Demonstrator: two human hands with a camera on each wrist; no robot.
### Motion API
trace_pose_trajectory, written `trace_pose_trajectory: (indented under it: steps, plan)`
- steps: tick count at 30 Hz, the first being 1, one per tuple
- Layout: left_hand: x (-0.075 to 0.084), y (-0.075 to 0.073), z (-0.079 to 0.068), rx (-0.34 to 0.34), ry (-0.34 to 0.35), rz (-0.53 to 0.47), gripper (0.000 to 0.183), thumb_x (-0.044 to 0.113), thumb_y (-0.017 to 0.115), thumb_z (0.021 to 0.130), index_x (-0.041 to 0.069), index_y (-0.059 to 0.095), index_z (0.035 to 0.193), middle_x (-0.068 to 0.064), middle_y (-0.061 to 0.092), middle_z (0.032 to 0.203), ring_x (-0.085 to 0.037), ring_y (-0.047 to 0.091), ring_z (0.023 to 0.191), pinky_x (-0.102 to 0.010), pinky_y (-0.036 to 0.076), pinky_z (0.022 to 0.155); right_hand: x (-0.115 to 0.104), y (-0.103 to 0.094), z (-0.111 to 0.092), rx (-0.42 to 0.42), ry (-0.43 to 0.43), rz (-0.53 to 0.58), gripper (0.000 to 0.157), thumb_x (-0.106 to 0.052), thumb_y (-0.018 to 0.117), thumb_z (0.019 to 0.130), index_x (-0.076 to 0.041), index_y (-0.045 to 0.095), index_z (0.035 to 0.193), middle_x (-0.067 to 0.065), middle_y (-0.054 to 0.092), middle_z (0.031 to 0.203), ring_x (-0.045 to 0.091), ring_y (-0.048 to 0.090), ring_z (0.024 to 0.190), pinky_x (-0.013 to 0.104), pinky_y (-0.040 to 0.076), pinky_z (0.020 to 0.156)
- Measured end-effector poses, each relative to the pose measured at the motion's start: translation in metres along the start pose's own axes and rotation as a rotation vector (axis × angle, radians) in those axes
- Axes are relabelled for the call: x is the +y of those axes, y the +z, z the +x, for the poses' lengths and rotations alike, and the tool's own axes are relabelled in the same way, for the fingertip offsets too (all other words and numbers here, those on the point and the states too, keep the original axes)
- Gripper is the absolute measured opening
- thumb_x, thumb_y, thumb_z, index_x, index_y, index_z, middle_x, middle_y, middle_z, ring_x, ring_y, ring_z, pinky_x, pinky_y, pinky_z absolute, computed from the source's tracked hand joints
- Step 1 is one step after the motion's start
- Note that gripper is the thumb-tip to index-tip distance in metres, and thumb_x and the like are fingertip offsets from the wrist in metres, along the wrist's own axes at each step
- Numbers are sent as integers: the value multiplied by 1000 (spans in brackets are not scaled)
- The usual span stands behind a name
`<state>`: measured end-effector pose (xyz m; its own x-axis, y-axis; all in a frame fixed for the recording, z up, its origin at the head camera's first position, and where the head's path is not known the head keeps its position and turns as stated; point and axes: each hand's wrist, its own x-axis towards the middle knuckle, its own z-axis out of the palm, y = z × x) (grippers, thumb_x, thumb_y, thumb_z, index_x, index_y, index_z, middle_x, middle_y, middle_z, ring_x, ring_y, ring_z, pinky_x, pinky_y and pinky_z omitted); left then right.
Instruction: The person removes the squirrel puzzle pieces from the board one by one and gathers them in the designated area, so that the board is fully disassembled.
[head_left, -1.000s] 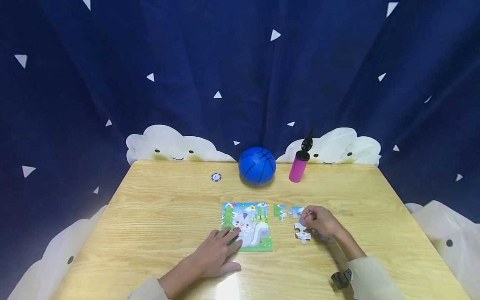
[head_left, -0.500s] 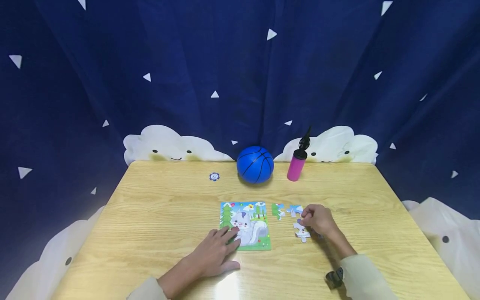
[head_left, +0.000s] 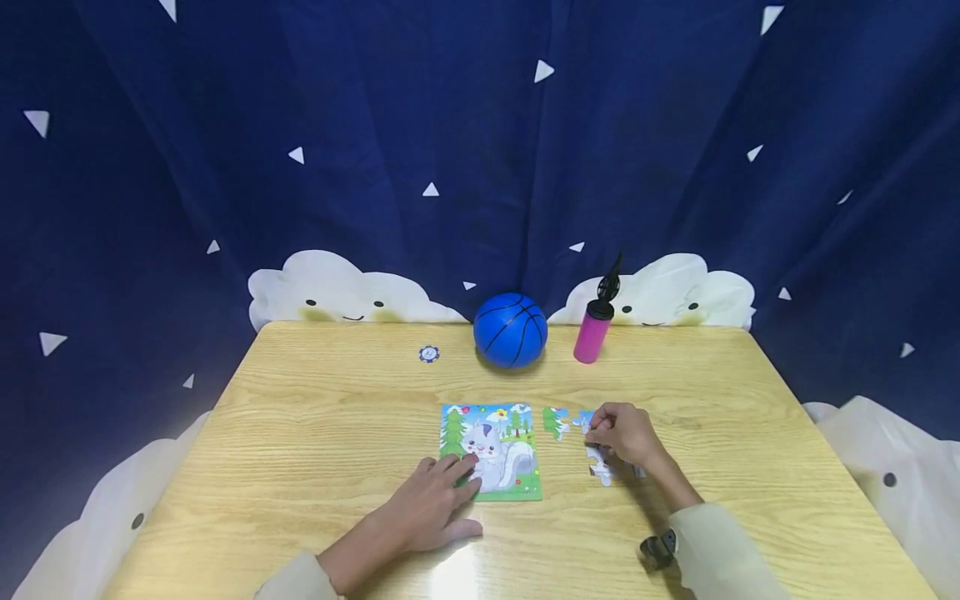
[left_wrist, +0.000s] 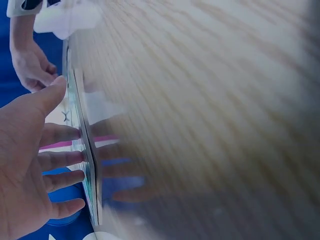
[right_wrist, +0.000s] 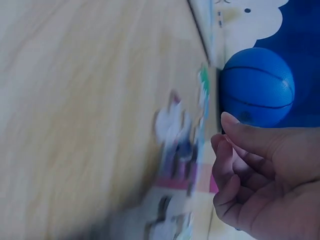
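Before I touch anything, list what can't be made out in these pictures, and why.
Squirrel picture board: part of its lower left is covered by the left hand, head view.
Loose jigsaw pieces: partly covered by the right hand, head view; blurred, right wrist view.
Poker chip: centre marking too small to read, head view.
Left sleeve: cut off by the bottom edge, head view.

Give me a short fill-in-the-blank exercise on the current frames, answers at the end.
1. The ball is coloured ____.
2. The person's ____ hand touches the picture board.
3. The cylinder beside the ball has a ____ body.
4. In the head view, loose puzzle pieces lie to the picture board's ____.

Missing words: blue; left; pink; right.
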<state>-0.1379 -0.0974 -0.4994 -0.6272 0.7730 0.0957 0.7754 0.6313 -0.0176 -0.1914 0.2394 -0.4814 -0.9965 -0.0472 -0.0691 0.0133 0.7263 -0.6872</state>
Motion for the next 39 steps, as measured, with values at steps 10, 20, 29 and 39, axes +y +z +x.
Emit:
trace_pose_trajectory:
  steps: [10,20,29,39]
  plan:
    - [0,-2,-1,46,9,-30,65,65,43,89,16,60,127,-8,51,139,-24,50,120,-43,46,84,-39,25,10,-32,-26,51,8,-6,72,79,-2,66,83,3,63,68,14,57,59,19,43,49]
    - [0,0,-20,38,-7,-60,70,67,43,88,16,54,135,-8,49,142,-28,48,128,-44,46,90,-81,71,20,-101,-71,81,10,-6,76,76,-2,68,81,2,64,69,6,53,60,19,43,54]
    - [-2,3,-25,28,-4,-57,69,66,41,89,17,54,135,-9,48,144,-28,45,132,-47,45,91,-100,95,27,-142,-87,84,13,-7,78,73,-3,69,82,2,65,67,7,50,57,18,40,50]
    - [-3,3,-27,53,9,-18,70,68,42,87,18,56,133,-7,50,142,-27,48,129,-47,46,89,-107,112,28,-200,-117,114,15,-6,79,72,-1,68,82,3,63,68,8,52,58,19,41,49]
